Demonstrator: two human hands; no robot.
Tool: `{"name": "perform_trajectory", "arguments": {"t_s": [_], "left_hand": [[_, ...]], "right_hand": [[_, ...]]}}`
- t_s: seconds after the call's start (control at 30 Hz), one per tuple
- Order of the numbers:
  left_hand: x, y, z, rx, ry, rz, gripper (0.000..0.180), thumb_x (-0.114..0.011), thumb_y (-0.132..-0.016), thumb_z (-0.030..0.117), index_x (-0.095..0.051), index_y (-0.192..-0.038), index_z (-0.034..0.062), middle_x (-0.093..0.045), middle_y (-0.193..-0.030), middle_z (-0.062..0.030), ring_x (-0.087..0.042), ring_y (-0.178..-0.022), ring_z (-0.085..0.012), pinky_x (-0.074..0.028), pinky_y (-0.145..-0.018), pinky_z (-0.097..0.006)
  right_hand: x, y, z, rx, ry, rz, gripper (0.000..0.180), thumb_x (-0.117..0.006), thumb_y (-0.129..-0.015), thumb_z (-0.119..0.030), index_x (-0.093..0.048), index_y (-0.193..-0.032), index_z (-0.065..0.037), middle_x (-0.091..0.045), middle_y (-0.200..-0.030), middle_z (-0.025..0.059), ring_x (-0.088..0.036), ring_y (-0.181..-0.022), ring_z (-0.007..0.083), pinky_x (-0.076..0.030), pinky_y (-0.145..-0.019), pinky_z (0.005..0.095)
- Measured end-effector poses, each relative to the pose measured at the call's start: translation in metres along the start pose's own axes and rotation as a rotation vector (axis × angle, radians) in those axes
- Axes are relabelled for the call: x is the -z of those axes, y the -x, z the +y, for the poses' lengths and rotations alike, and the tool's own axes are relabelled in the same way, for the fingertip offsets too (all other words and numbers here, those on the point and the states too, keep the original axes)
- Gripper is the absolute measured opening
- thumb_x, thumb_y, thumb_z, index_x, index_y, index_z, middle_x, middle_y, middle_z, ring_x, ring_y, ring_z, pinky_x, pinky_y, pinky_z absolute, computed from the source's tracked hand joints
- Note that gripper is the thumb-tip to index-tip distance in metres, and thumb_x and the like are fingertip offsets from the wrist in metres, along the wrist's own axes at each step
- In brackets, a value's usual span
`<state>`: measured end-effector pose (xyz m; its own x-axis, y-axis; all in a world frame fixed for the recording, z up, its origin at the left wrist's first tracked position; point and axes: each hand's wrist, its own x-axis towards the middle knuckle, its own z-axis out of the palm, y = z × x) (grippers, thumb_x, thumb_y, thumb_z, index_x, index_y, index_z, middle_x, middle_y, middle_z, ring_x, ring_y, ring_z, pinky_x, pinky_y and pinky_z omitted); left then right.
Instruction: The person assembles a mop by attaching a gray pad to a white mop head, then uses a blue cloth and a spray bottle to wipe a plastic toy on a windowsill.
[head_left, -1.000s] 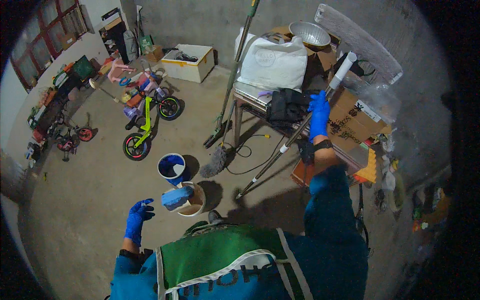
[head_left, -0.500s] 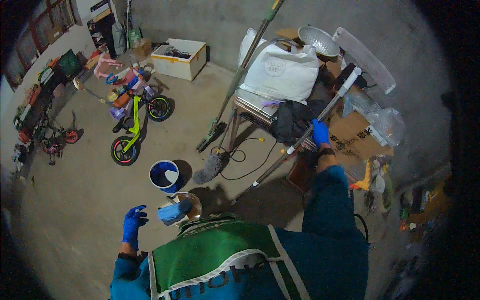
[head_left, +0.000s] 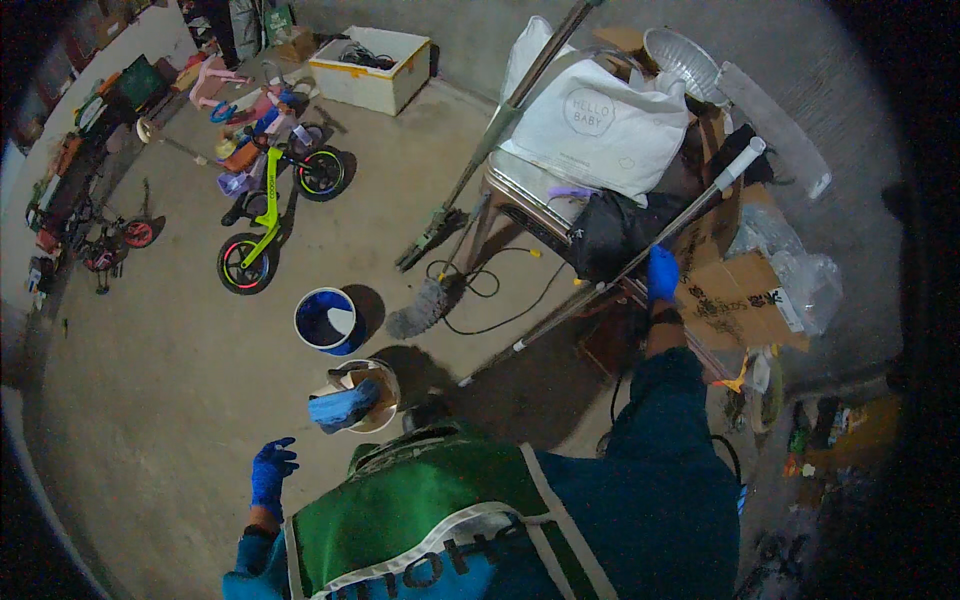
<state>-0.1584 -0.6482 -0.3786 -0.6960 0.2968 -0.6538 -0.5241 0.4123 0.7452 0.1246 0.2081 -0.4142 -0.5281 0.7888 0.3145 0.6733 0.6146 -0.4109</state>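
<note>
Since a second ago, your right hand (head_left: 662,275) has come lower in the view, and the pole (head_left: 690,215) slants flatter across it. Bare concrete floor (head_left: 160,400) spreads below you; a balance bike (head_left: 265,215) stands at ten o'clock, a blue bucket (head_left: 350,347) at nine, a loaded table (head_left: 525,180) at one. At three o'clock your right fingers curl closed on the pole, tips hidden, its white end toward two. Your left hand (head_left: 272,475), at eight, is half open and empty.
</note>
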Motion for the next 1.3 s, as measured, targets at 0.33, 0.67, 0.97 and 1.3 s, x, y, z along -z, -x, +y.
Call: {"name": "perform_trajectory", "arguments": {"t_s": [0.33,0.67,0.97,1.3], "left_hand": [[-0.029,-0.011,-0.005,0.045,0.06,-0.022,0.026,-0.051,-0.091,0.015,-0.061,-0.111,0.0036,-0.062,-0.086,-0.0067,-0.056,-0.069,-0.0137,-0.048,-0.062,-0.026],[-0.054,0.052,-0.065,0.108,0.051,0.108,0.026,-0.049,-0.088,0.005,-0.062,-0.11,0.0036,-0.062,-0.089,-0.0071,-0.058,-0.08,-0.0147,-0.05,-0.07,-0.028],[-0.07,0.124,-0.137,0.247,0.167,0.233,0.025,-0.047,-0.091,0.007,-0.062,-0.111,0.0035,-0.063,-0.093,-0.0069,-0.057,-0.08,-0.0143,-0.051,-0.071,-0.029],[-0.029,0.14,-0.198,0.341,0.312,0.216,0.029,-0.049,-0.087,0.001,-0.06,-0.114,0.0029,-0.062,-0.101,-0.0075,-0.058,-0.085,-0.0149,-0.051,-0.074,-0.028]], "right_hand": [[0.011,0.062,-0.129,0.048,0.039,0.356,0.027,-0.048,-0.094,-0.024,-0.064,-0.1,-0.003,-0.065,-0.094,0.0112,-0.058,-0.08,0.0227,-0.047,-0.072,0.0372],[-0.18,0.19,-0.236,-0.098,-0.845,-0.872,0.027,-0.052,-0.089,-0.009,-0.059,-0.114,-0.006,-0.062,-0.097,0.0033,-0.058,-0.078,0.0125,-0.047,-0.068,0.0271],[-0.256,0.302,-0.4,0.277,-0.497,-1.329,0.016,-0.062,-0.082,-0.018,-0.067,-0.094,-0.008,-0.065,-0.092,0.0102,-0.063,-0.082,0.0247,-0.05,-0.073,0.0358],[-0.332,0.406,-0.459,0.691,-0.309,-0.815,0.027,-0.074,-0.068,-0.024,-0.067,-0.09,-0.011,-0.063,-0.089,0.0134,-0.061,-0.082,0.0338,-0.049,-0.072,0.043]]}}
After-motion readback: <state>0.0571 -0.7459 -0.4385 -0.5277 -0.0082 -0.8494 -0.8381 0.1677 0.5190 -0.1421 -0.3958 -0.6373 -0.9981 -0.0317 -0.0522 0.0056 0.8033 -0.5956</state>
